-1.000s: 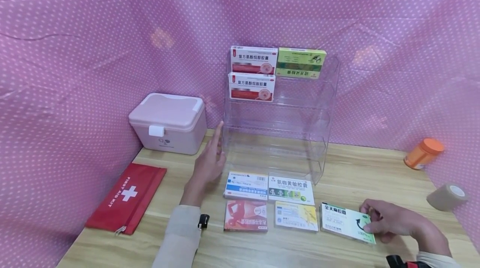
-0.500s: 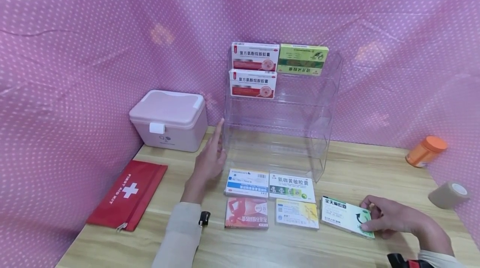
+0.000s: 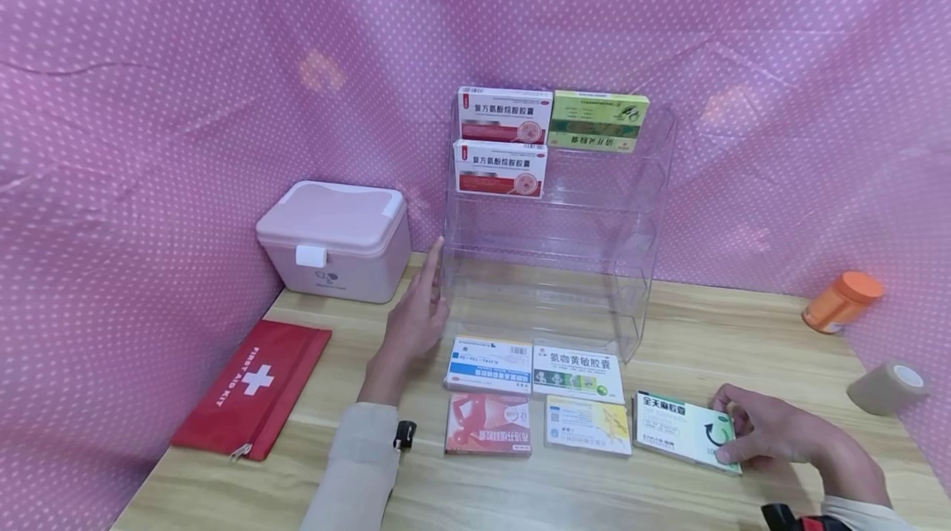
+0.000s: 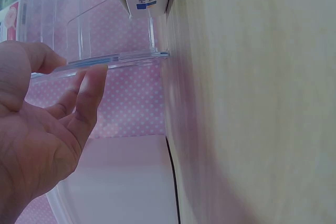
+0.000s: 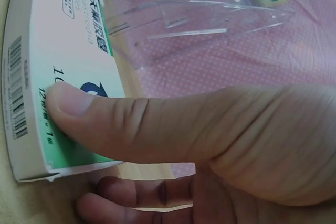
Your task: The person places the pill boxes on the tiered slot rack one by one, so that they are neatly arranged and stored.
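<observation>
My left hand [image 3: 416,312] is at the left side of a clear tiered display rack [image 3: 639,267]. In the left wrist view, the thumb and fingers pinch the edge of the rack's side panel [image 4: 126,57]. At the right, my right hand [image 3: 776,432] holds the near end of a white and green medicine box [image 3: 679,430] that lies on the table. Its thumb [image 5: 79,103] presses on the printed face, while other fingers curl at the box's end. Red and white medicine boxes [image 3: 501,169] and a green one [image 3: 598,122] stand on the upper tiers.
Before the rack lie a blue-white box [image 3: 489,366], a white-green box [image 3: 578,374], a red box [image 3: 488,425] and a yellow-white box [image 3: 587,425]. A lidded case [image 3: 334,242] and red first aid pouch [image 3: 253,386] sit left; an orange bottle [image 3: 843,301] and bandage roll [image 3: 886,389] right.
</observation>
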`<action>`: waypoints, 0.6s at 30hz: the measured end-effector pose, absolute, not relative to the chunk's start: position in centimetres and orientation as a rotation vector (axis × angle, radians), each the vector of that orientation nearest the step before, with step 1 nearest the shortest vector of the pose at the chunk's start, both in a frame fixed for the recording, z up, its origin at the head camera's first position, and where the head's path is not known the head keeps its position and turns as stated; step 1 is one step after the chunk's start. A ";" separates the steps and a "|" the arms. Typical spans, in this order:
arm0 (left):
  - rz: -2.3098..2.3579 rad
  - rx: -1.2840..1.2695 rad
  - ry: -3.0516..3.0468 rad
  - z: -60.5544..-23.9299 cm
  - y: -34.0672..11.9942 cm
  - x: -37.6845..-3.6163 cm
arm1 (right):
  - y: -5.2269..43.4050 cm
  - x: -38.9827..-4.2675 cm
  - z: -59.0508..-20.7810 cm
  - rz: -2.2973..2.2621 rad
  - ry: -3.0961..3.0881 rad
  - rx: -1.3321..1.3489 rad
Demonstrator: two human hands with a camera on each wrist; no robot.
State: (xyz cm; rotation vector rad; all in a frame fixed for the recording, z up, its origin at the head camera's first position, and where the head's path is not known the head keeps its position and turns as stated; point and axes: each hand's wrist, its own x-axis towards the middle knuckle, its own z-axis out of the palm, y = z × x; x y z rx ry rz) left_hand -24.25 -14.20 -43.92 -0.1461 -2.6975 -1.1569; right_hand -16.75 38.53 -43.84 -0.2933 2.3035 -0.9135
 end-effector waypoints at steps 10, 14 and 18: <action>-1.161 -0.148 -2.698 -44.0 -14.2 -24.2 | 39.0 -16.6 -44.3 -0.889 2.512 -0.429; -1.159 -0.147 -2.701 -44.0 -14.3 -24.3 | 39.1 -16.6 -44.5 -0.933 2.511 -0.477; -1.157 -0.145 -2.699 -44.0 -14.3 -24.3 | 39.1 -16.8 -44.6 -0.928 2.563 -0.494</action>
